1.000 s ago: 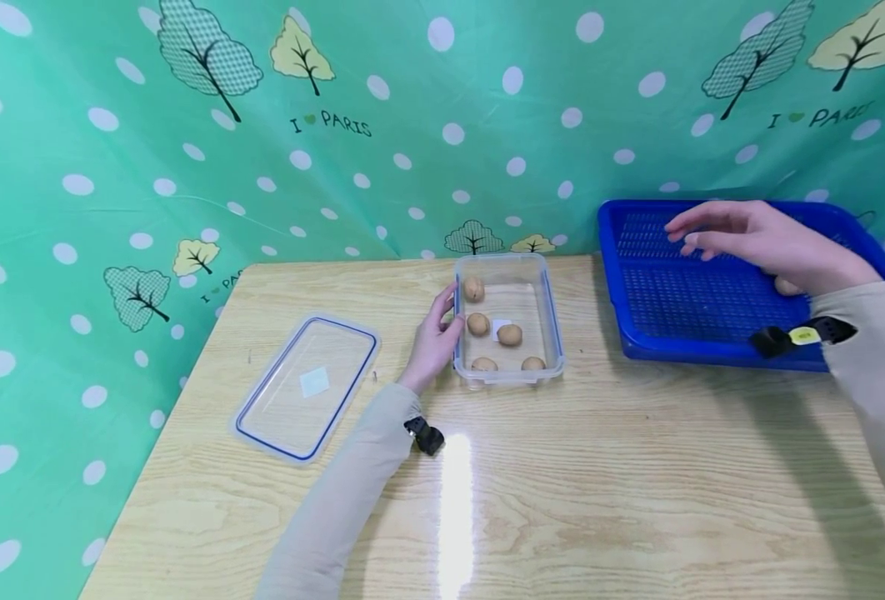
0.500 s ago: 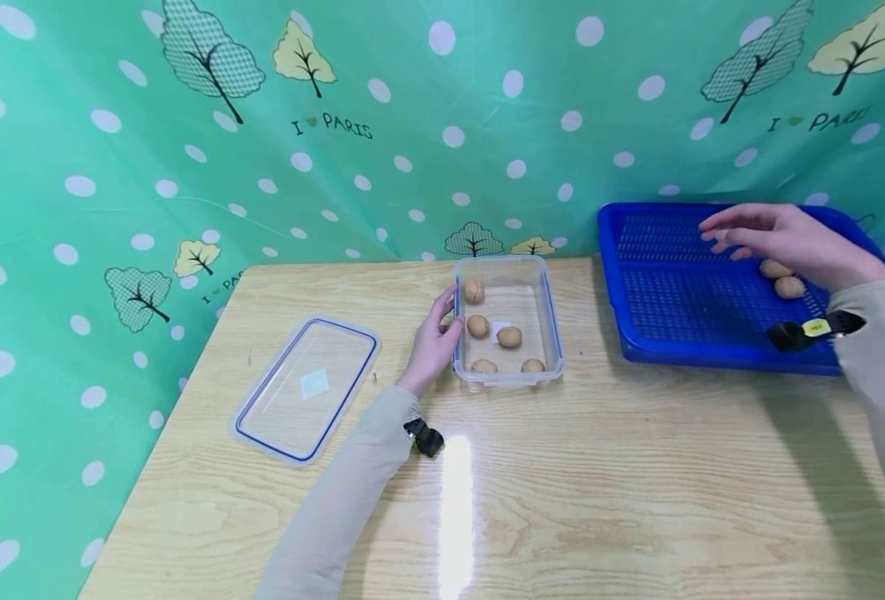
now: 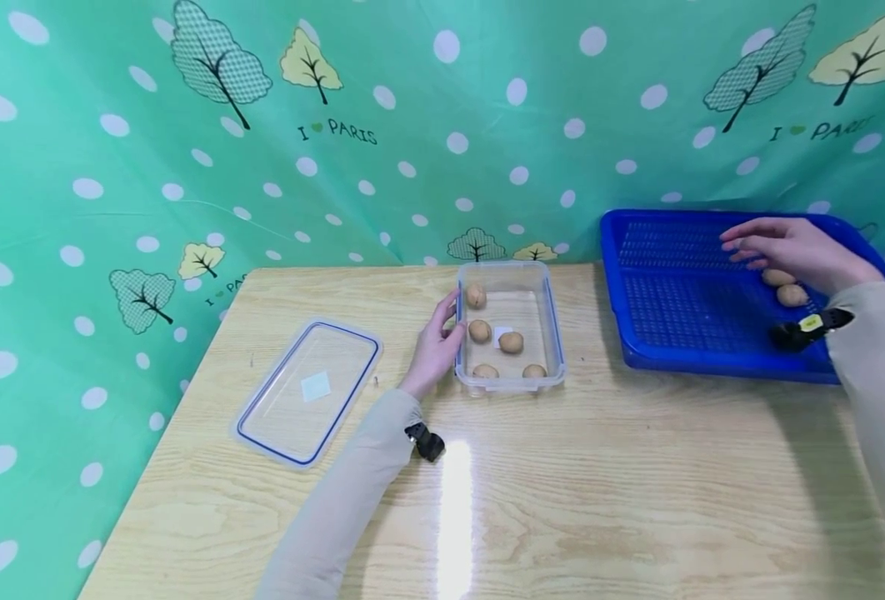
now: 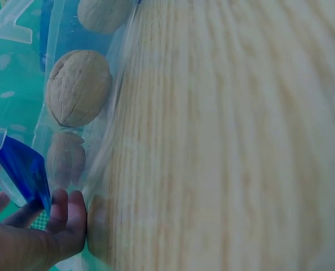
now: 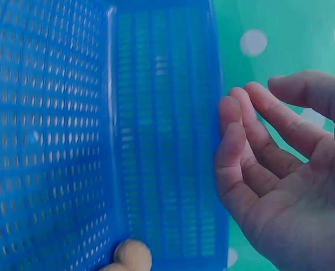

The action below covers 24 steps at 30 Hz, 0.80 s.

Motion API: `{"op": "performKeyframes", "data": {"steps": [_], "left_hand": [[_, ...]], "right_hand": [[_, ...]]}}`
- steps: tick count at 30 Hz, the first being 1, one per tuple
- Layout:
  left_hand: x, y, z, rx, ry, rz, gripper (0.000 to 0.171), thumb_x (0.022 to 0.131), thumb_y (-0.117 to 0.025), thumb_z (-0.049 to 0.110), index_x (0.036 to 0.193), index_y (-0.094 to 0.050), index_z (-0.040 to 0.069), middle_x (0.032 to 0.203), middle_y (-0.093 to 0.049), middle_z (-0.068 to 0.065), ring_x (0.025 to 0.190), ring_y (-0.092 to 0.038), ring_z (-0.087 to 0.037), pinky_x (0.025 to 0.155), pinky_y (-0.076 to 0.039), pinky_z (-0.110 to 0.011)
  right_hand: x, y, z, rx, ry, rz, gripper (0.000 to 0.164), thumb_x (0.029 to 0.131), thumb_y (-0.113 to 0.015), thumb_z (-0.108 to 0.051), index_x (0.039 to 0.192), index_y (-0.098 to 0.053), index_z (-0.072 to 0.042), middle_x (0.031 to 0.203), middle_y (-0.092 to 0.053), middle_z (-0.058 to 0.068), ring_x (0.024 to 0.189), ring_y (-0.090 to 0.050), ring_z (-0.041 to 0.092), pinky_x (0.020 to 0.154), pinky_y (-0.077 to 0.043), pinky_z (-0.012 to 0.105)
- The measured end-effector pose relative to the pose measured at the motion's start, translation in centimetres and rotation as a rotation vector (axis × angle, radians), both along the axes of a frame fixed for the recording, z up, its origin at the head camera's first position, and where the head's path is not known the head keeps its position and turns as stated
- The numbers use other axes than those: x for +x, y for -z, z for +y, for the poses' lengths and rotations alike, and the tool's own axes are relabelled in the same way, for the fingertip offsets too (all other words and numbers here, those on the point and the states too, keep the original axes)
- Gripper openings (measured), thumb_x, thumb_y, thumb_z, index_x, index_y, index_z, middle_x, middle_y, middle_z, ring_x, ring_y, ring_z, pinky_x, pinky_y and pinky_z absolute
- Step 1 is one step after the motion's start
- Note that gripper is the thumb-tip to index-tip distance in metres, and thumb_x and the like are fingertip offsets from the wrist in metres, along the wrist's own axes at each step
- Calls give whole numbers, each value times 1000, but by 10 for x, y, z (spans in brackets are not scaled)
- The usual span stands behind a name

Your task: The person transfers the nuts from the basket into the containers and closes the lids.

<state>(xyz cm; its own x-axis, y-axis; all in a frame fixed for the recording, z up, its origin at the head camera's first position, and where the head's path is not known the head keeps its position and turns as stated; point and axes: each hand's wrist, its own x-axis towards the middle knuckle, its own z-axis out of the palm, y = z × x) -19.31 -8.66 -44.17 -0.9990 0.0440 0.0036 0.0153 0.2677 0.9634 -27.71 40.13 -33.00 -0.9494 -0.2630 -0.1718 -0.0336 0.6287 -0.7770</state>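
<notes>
My left hand (image 3: 435,348) touches the left wall of a clear plastic food container (image 3: 521,292) with blue edging. In the left wrist view its fingertips lie by the wall, near a blue-edged side latch (image 4: 26,169). Several walnuts (image 3: 511,342) lie on the container's floor, mostly toward its left and front; one walnut (image 4: 79,87) shows large through the wall. My right hand (image 3: 798,250) hovers over the right part of a blue plastic basket (image 3: 701,358), fingers loosely bent and holding nothing. Below it two walnuts (image 3: 792,295) sit in the basket.
A clear lid with a blue seal (image 3: 307,392) lies flat on the wooden table (image 3: 607,492), left of my left forearm. Behind the table hangs a green dotted cloth (image 3: 382,183) with printed trees. A black strap sits on each wrist.
My right hand has shifted right over the basket, uncovering the two walnuts there. My left hand keeps its place at the container. The head view has tilted slightly upward.
</notes>
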Motion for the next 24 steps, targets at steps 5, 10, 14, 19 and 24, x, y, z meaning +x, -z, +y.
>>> {"op": "performKeyframes", "data": {"steps": [5,10,14,19,24], "left_hand": [[1,0,0,-7,2,-8,57,99,-49,14,151,-32,31,149,-40,-11,111,-58,-32,92,-50,-39],[0,0,1,1,-2,-11,57,99,-49,15,151,-32,32,149,-40,-9,113,-57,-33,92,-50,-39],[-1,0,1,0,-5,-14,57,99,-50,15,151,-33,32,149,-41,-9,111,-57,-32,91,-51,-39],[0,-2,1,-8,-5,4,56,99,-49,15,151,-33,29,148,-41,-11,110,-58,-32,92,-50,-38],[0,-2,1,-5,5,20,56,99,-49,13,151,-33,26,147,-42,-13,106,-59,-33,88,-52,-39]], "right_hand": [[-2,10,12,29,52,-15,20,102,-44,-35,117,-58,-31,96,-55,-28,87,-56,-9,70,-50,16],[-6,22,25,-6,139,-19,27,102,-45,-32,122,-55,-16,92,-53,-29,83,-55,-11,69,-53,20],[-5,25,36,2,178,-34,37,103,-41,-32,128,-51,-6,89,-52,-27,82,-56,-7,69,-52,19],[-5,33,50,10,228,-37,43,103,-37,-33,131,-48,-2,86,-53,-24,79,-55,-6,67,-50,16],[-3,45,61,-62,330,-65,34,102,-42,-26,123,-51,-1,78,-55,-26,73,-57,-8,66,-52,16]]}}
